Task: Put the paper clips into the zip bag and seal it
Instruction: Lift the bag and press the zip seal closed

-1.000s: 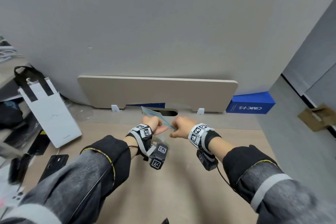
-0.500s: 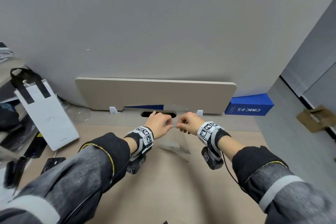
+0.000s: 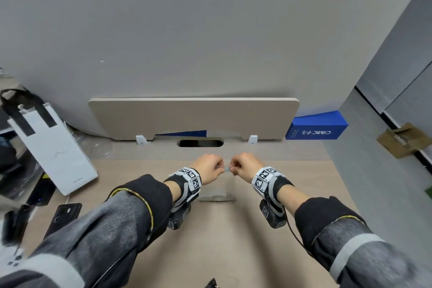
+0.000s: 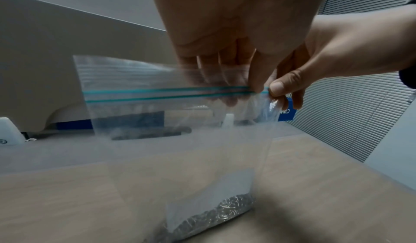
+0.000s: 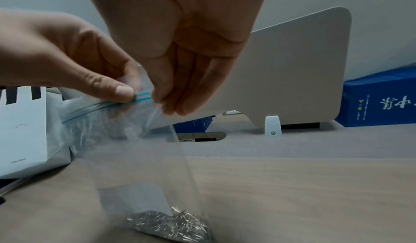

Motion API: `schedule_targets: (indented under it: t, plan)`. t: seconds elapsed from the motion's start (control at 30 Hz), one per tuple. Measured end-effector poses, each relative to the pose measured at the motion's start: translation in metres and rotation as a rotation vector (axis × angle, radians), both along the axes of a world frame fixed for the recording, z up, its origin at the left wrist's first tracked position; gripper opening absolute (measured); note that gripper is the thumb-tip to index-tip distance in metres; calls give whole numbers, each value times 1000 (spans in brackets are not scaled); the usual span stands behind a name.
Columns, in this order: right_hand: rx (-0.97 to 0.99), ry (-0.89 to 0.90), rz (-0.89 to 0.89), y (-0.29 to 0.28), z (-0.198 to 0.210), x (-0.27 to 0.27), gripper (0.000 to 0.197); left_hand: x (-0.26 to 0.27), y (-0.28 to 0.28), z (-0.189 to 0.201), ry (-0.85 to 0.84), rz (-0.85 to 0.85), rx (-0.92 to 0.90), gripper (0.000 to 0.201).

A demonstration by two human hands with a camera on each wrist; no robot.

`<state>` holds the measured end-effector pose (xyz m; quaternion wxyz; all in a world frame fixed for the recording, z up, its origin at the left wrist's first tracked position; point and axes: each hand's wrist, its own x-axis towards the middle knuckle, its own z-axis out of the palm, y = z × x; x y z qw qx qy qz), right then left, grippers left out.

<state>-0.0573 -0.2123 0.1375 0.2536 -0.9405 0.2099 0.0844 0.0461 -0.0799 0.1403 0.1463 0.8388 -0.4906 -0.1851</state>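
A clear zip bag point(image 3: 216, 188) hangs upright over the desk, its bottom at the desk top. A heap of silver paper clips point(image 3: 217, 199) lies in the bag's bottom, also seen as paper clips point(image 4: 216, 213) and paper clips point(image 5: 171, 226). My left hand point(image 3: 219, 169) and right hand point(image 3: 233, 169) pinch the bag's top side by side, almost touching. In the left wrist view my left hand point(image 4: 247, 86) pinches the teal zip strip point(image 4: 157, 94) near its right end. From the right wrist, my right hand point(image 5: 162, 101) pinches the zip strip point(image 5: 141, 94) just beside the left thumb.
A white paper bag point(image 3: 53, 147) with black handles and a black phone point(image 3: 63, 217) lie at the left. A beige board point(image 3: 194, 117) stands at the desk's back, above a cable slot point(image 3: 201, 143). A blue box point(image 3: 315, 127) sits at the back right.
The bag was held up flat and tilted; now it hangs straight down. Both hands have moved forward and come together on the zip strip, the wrists turned palm down.
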Motion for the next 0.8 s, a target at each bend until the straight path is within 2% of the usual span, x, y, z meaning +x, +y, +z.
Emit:
schedule_targets:
  t: [0.13, 0.27, 0.47, 0.6, 0.8]
  plan:
    - [-58, -20, 10, 3, 0, -1, 5, -1, 0, -5, -37, 8, 33, 13]
    - [-97, -69, 31, 6, 0, 1, 11, -2, 1, -4, -110, -37, 7, 14]
    - [-142, -63, -63, -13, 0, -8, 10, 24, 15, 1, -96, 33, 53, 24]
    - [-126, -46, -150, -31, 1, -18, 9, 42, 26, 0, -49, 101, 63, 18]
    - [-153, -43, -172, -31, 1, -19, 10, 38, 23, -3, -42, 146, 52, 17]
